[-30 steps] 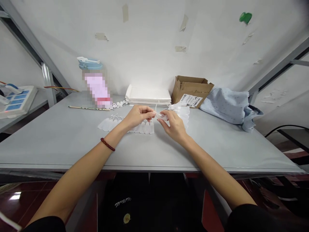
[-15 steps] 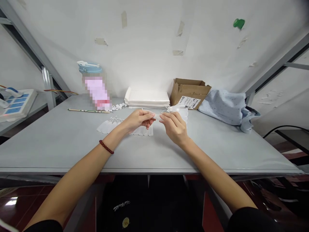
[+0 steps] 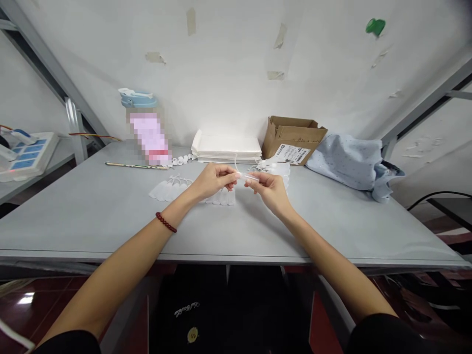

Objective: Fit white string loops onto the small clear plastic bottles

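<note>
A small whitish, translucent oblong piece with a thin white cord (image 3: 249, 176) is held above the table. My left hand (image 3: 215, 183) pinches its left end, where the cord curves upward. The fingers of my right hand (image 3: 273, 191) are closed on its right end, thumb underneath. Below and left of my left hand, several similar white pieces with cords (image 3: 165, 190) lie in a row, partly hidden by that hand. Behind my right hand lies another group of white pieces (image 3: 283, 169), partly covered.
A stack of white sheets (image 3: 228, 146) stands by the wall. To its right are a cardboard box (image 3: 291, 136) and a pale blue cloth (image 3: 344, 162). At the left lie a pencil (image 3: 136, 166) and small white round pieces (image 3: 182, 160), near a blue-lidded container (image 3: 138, 100).
My right hand has turned, so its thumb now shows under the piece. More of the piece is visible, and its cord now stands up beside my left fingertips.
</note>
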A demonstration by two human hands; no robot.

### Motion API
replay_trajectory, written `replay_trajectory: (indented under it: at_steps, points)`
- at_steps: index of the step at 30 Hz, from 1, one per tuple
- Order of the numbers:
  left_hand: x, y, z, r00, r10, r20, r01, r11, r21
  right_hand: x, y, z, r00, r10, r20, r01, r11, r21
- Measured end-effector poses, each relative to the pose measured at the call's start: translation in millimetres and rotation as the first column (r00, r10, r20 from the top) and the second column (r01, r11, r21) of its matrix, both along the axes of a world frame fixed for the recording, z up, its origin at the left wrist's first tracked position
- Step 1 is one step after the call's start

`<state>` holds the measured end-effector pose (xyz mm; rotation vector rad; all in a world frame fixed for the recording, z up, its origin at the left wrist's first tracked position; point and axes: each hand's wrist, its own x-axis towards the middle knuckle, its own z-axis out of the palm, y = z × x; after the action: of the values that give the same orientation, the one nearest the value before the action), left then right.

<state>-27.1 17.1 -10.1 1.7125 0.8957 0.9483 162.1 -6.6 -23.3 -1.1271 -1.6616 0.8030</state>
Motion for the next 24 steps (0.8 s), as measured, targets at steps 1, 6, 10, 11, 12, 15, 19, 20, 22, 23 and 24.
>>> replay_trajectory:
  at_steps: [1,6,10,11,12,15,19,20,22,23,24]
  points:
    - [-0.2,0.5,-0.1,1.000,0.000,0.015,0.001,1.000,-0.026,-0.7,0.0,-2.2,0.998,-0.044,0.051,0.037,0.993,0.115]
    - [-2.7,1.8,3.2,0.998,-0.068,-0.010,0.065,0.982,-0.175,-0.1,4.3,-13.2,0.943,-0.192,0.273,-0.031,0.763,0.646]
    - [-1.9,1.7,2.7,0.993,-0.079,0.091,0.098,0.968,-0.231,2.1,6.2,-12.9,0.929,-0.223,0.295,-0.078,0.663,0.745]
    - [-1.2,1.6,1.8,0.990,-0.069,0.120,0.095,0.971,-0.221,2.2,5.6,-12.0,0.935,-0.218,0.281,-0.069,0.664,0.745]
    - [-0.6,1.5,0.7,0.988,-0.063,0.137,0.091,0.974,-0.208,2.1,4.7,-11.2,0.941,-0.209,0.265,-0.057,0.676,0.735]
    - [0.4,1.1,-1.6,0.993,-0.051,0.108,0.068,0.984,-0.162,1.3,2.3,-10.9,0.961,-0.166,0.221,-0.013,0.772,0.635]
    - [-1.8,0.8,-0.2,0.999,-0.020,-0.038,0.018,0.999,-0.047,0.5,2.8,-14.7,0.981,-0.078,0.175,-0.001,0.913,0.409]
    - [-2.6,0.7,0.6,0.997,-0.009,-0.077,0.008,1.000,-0.011,0.4,3.3,-15.7,0.983,-0.054,0.173,-0.011,0.935,0.354]
    - [-3.9,0.3,2.0,0.990,0.014,-0.142,-0.007,0.999,0.045,0.2,4.7,-16.7,0.982,-0.008,0.191,-0.043,0.964,0.261]
    - [-4.1,0.1,2.5,0.986,0.020,-0.167,-0.009,0.998,0.062,0.3,5.5,-16.5,0.977,0.016,0.212,-0.065,0.971,0.228]
    - [-4.1,-0.2,2.6,0.982,0.021,-0.187,-0.007,0.997,0.075,0.9,6.5,-15.8,0.970,0.038,0.239,-0.089,0.974,0.208]
